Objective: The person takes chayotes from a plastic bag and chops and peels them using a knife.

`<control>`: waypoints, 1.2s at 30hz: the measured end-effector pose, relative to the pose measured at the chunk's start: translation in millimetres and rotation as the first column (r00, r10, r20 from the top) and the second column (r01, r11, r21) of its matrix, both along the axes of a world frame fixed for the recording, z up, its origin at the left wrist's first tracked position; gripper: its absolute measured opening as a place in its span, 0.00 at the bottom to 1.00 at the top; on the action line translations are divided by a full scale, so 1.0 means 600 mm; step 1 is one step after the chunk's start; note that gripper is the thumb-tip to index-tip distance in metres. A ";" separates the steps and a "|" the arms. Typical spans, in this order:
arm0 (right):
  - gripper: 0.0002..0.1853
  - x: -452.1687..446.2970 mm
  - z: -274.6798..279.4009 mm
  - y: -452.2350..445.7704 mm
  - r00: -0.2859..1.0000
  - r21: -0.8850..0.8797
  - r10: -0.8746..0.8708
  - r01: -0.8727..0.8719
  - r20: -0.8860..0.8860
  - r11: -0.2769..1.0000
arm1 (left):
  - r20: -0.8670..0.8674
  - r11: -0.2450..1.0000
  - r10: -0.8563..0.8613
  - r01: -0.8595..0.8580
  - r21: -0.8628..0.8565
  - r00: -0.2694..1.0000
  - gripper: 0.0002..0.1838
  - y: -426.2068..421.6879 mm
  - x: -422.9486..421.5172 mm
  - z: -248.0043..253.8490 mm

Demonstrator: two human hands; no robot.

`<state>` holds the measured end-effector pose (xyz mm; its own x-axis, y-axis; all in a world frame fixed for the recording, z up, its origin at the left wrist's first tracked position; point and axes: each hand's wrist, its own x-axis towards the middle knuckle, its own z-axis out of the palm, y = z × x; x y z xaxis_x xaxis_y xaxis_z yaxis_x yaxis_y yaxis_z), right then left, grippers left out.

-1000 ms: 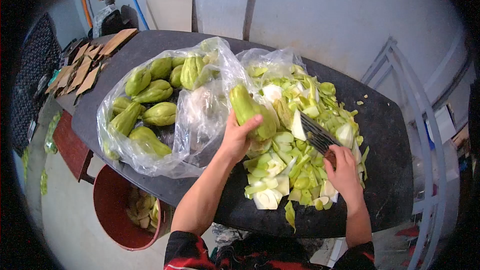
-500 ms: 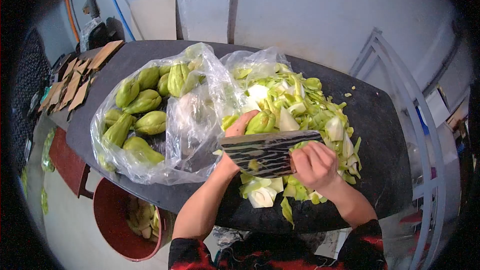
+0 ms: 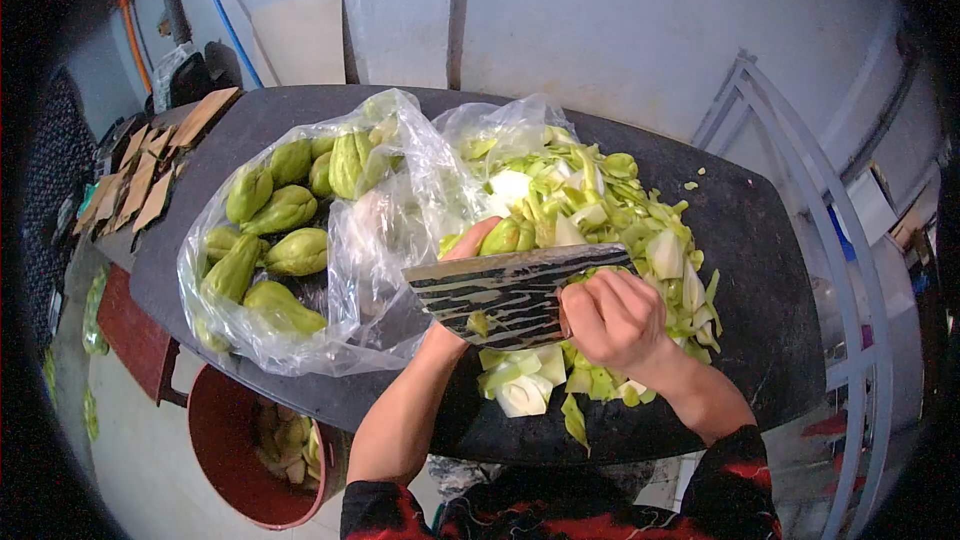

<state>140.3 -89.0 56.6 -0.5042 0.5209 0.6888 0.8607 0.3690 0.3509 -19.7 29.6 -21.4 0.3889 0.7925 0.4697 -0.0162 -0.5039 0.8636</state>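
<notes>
A broad, dark-patterned cleaver [image 3: 500, 295] is gripped by its handle in my right hand [image 3: 615, 320], its blade lying across in front of my left hand [image 3: 470, 240]. My left hand is wrapped round a green chayote [image 3: 510, 236], mostly hidden behind the blade. Beyond and to the right, a heap of green peelings and pale cut pieces [image 3: 665, 255] covers part of the dark table [image 3: 770, 340]. On the left, an open clear plastic bag [image 3: 365, 270] holds several whole chayotes [image 3: 297, 252].
Below the table's left side stands a red bin [image 3: 215, 440] with pale scraps inside. Cardboard strips [image 3: 140, 180] lie at the far left. A grey metal frame [image 3: 850, 240] rises on the right, and a wall [image 3: 600, 20] is behind the table.
The cleaver has swung left from over the peelings to the chayote, its blade now broadside. My left hand has turned and lowered the chayote slightly. The whole view has shifted a little.
</notes>
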 end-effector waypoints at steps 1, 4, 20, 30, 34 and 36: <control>0.07 0.000 -0.001 -0.001 1.000 0.002 0.000 0.000 0.000 1.000 | 0.017 1.000 0.016 -0.016 -0.003 1.000 0.29 0.000 0.001 -0.006; 0.07 0.028 -0.021 0.007 0.999 -0.037 -0.032 0.032 -0.002 0.999 | 0.022 0.999 0.046 -0.046 0.026 0.999 0.32 -0.002 0.008 -0.007; 0.09 0.113 -0.051 0.006 0.883 -0.142 -0.232 0.190 -0.408 0.972 | 0.074 0.865 -0.093 0.117 -0.488 0.993 0.25 0.023 -0.006 -0.005; 0.08 0.113 -0.041 -0.031 0.762 -0.218 -0.352 0.277 -0.543 0.936 | 0.701 0.552 -0.079 0.616 -0.562 0.709 0.31 0.018 0.015 0.018; 0.10 0.102 -0.038 -0.039 0.778 -0.072 -0.212 0.211 -0.591 0.975 | 0.630 0.717 -0.111 0.501 -0.484 0.769 0.33 0.002 0.003 0.053; 0.10 0.095 -0.036 -0.040 0.803 -0.104 -0.239 0.218 -0.546 0.970 | 0.639 0.668 -0.186 0.573 -0.475 0.746 0.36 -0.002 0.004 0.052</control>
<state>197.4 -112.7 35.3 0.0910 0.6012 0.7939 0.9662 0.1397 -0.2166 -17.6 28.5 9.6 0.5852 0.7955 0.1569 -0.5933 0.2883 0.7516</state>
